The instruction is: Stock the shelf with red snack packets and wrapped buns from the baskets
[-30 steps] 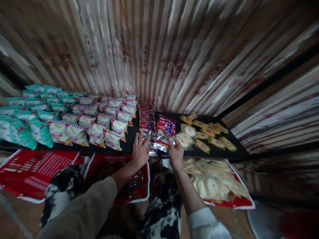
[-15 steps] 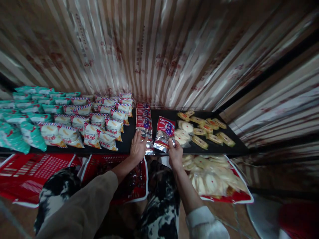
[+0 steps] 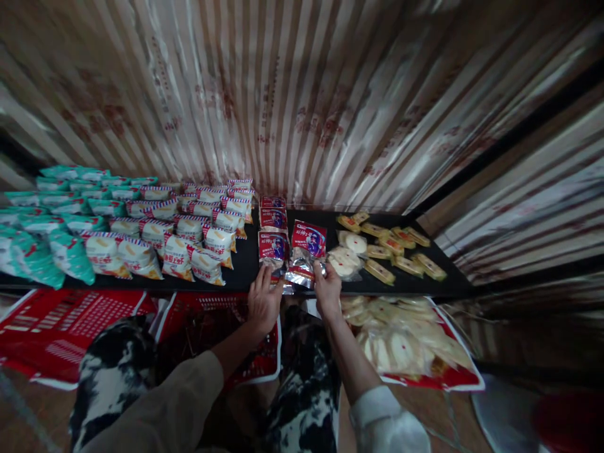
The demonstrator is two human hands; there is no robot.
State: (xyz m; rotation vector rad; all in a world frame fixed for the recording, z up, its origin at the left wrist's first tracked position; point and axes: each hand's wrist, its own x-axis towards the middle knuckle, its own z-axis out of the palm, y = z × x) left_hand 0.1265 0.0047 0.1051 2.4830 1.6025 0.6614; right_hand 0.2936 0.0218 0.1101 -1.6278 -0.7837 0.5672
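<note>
My left hand (image 3: 263, 303) grips the near end of the front red-and-silver snack packet (image 3: 272, 248) in a short column of like packets on the black shelf (image 3: 245, 261). My right hand (image 3: 327, 291) pinches the near edge of another red-and-silver packet (image 3: 306, 248) just to the right of that column. Both packets lie on the shelf, close to its front edge. Clear packs of pale round cakes (image 3: 346, 255) sit right beside my right hand.
Red-white-blue striped snack bags (image 3: 189, 229) and green bags (image 3: 51, 220) fill the shelf's left. Yellow wrapped bars (image 3: 396, 248) lie at the right. Red baskets (image 3: 70, 321) sit below; one at the right (image 3: 406, 343) holds pale cakes. A striped curtain (image 3: 283, 100) hangs behind.
Both hands have slid toward me along the shelf's front edge. The two red packets now lie closer together, and the left column looks more even.
</note>
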